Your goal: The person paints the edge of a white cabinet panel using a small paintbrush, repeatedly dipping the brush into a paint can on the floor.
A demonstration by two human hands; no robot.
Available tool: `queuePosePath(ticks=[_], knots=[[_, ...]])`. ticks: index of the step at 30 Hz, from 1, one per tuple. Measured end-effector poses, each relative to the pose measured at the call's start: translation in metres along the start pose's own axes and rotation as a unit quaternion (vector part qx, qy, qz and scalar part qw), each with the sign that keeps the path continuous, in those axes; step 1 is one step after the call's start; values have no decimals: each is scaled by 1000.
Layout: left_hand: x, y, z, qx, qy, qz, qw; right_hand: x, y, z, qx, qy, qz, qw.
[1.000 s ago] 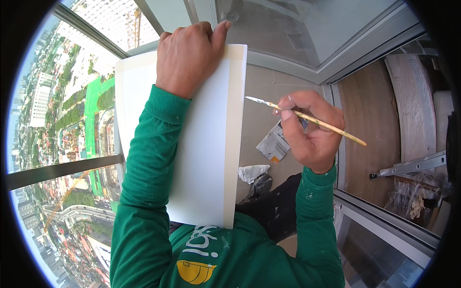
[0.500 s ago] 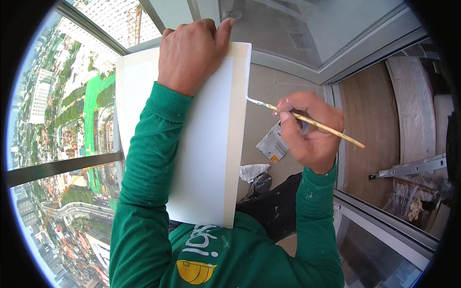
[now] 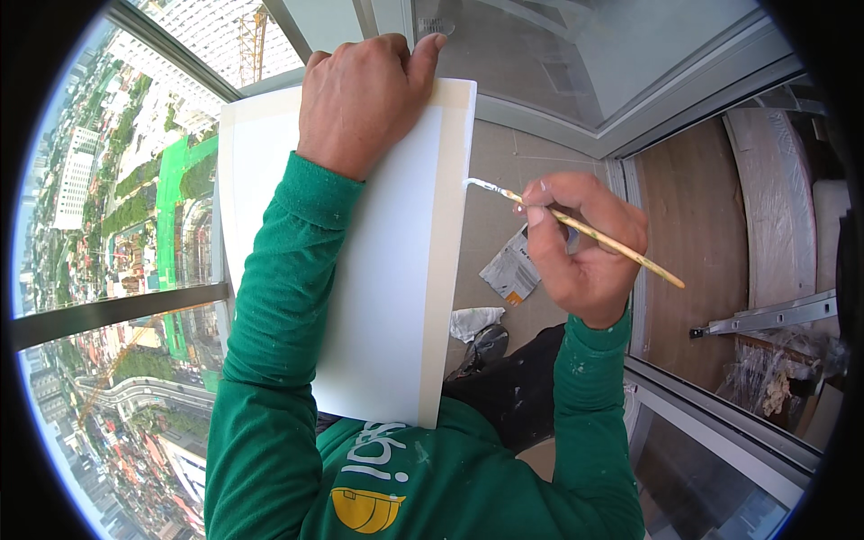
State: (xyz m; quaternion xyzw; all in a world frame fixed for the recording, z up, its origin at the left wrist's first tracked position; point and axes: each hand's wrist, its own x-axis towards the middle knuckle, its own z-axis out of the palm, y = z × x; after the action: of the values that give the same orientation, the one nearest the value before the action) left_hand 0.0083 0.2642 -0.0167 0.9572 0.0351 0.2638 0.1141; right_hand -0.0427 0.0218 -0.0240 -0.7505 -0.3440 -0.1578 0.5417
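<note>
My left hand (image 3: 369,99) grips the white board (image 3: 378,261) at 12 o'clock; my right hand (image 3: 585,243) pinches a thin brush (image 3: 576,225), bristles touching the board's right edge.

A white panel (image 3: 360,270) fills the middle, held upright at its top edge by the left hand (image 3: 364,99). Open space lies along its right edge, where the right hand (image 3: 585,243) holds a thin brush (image 3: 576,225). Window glass (image 3: 117,225) closes the left side.

Your board (image 3: 360,297) is white with a tan edge; brush (image 3: 585,229) yellow-handled, white-tipped; sleeves (image 3: 270,360) green.
</note>
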Motion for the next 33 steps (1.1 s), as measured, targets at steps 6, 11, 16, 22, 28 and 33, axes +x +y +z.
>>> queuePosePath(ticks=[6, 11, 16, 22, 28, 33], knots=[[0, -1, 0, -7, 4, 5, 1000, -1, -4, -2, -19, -11, 1, 1000], [0, 0, 0, -2, 0, 0, 1000, -2, -5, -2, -2, -16, 4, 1000], [-1, -1, -1, -4, 5, 4, 1000, 0, -4, 1, -3, -4, 6, 1000], [0, 2, 0, -16, 0, 2, 1000, -2, -2, -1, -11, -9, -1, 1000], [0, 5, -1, -13, -1, 0, 1000, -1, 8, 3, 3, 37, -14, 999], [1, 4, -1, -11, -2, 3, 1000, -1, 7, 2, 3, 32, -18, 999]])
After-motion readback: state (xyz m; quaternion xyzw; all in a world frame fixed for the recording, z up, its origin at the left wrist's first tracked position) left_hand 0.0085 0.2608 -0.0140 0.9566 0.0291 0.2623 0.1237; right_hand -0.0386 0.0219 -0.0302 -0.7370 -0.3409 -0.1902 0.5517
